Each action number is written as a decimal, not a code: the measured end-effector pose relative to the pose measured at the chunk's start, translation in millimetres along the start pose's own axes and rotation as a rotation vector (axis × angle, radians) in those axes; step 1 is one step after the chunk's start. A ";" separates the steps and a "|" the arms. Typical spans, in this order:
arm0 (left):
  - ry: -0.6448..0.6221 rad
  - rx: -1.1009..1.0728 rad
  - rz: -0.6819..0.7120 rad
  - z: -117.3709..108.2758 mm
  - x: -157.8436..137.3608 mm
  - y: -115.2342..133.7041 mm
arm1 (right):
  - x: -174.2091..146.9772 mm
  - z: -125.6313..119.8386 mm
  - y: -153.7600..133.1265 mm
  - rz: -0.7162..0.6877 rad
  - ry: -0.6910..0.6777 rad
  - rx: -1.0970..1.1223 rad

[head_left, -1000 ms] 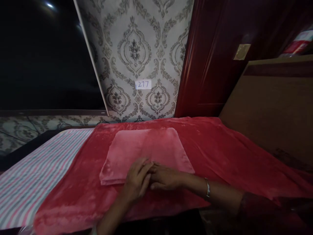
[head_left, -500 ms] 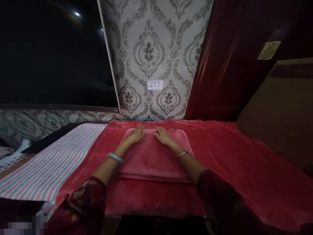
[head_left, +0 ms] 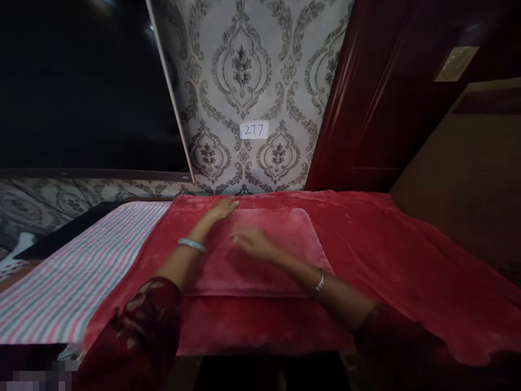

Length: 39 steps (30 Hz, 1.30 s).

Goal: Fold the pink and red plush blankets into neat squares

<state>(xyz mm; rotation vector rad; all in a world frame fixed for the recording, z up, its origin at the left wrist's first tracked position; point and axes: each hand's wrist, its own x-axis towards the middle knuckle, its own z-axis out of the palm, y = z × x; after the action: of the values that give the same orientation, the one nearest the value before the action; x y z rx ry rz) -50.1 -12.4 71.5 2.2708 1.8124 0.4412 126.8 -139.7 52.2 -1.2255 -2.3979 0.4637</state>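
Note:
A folded pink plush cloth (head_left: 280, 266) lies flat on a larger red plush blanket (head_left: 374, 255). My left hand (head_left: 223, 208) rests at the cloth's far left corner, fingers stretched out, holding nothing. Over the middle of the folded cloth is my right hand (head_left: 254, 242), slightly blurred by motion. Its fingers point left, loosely extended, with nothing seen in them and a shadow on the cloth below.
To the left a striped cloth (head_left: 85, 255) covers part of the surface. A dark television screen (head_left: 81, 87) stands behind it. Patterned wallpaper (head_left: 244, 70) with a "277" label (head_left: 254, 130) is straight ahead. A brown panel (head_left: 468, 174) leans at the right.
My right hand has come off the cloth's far edge, moving toward me and slightly left. My left hand has shifted slightly left and stays near the far edge. The view has tilted a little.

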 end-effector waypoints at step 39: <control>0.039 0.174 -0.304 39.2 -54.9 -44.0 | -15.2 -17.3 151.7 0.680 0.188 -0.183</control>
<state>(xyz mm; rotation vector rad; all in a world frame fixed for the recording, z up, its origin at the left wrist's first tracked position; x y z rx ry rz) -87.6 -54.8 14.2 2.0481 2.2473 0.2851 247.7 -65.5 -6.4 -2.0679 -1.8512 0.2995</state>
